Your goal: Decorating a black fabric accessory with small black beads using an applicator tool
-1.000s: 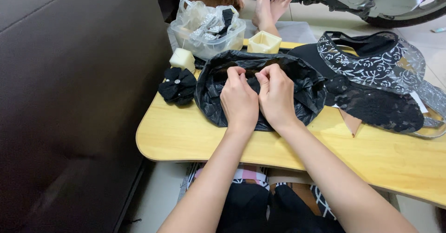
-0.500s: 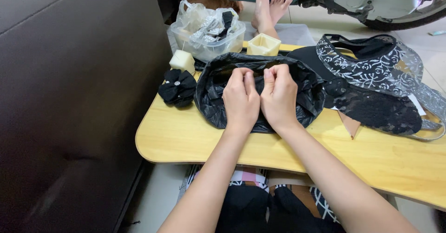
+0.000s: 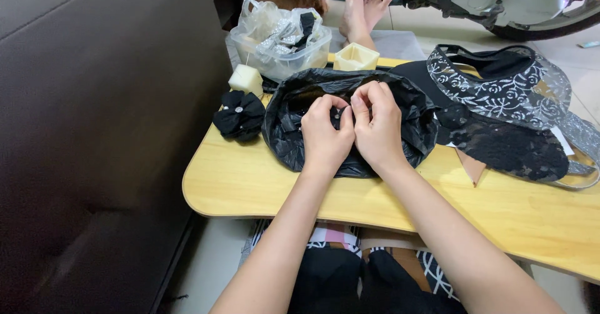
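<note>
Resting under both hands [image 3: 350, 129]: black plastic bag [image 3: 409, 111].

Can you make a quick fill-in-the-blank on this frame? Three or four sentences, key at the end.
1. Both hands, left hand and right hand, pinch a small item above an open black plastic ____.
2. The black fabric flower lies on the ____ side of the black plastic bag.
3. The table top is light-coloured ____.
4. The clear plastic tub stands at the table's ____ edge from the person.

Missing words: bag; left; wood; far
</note>
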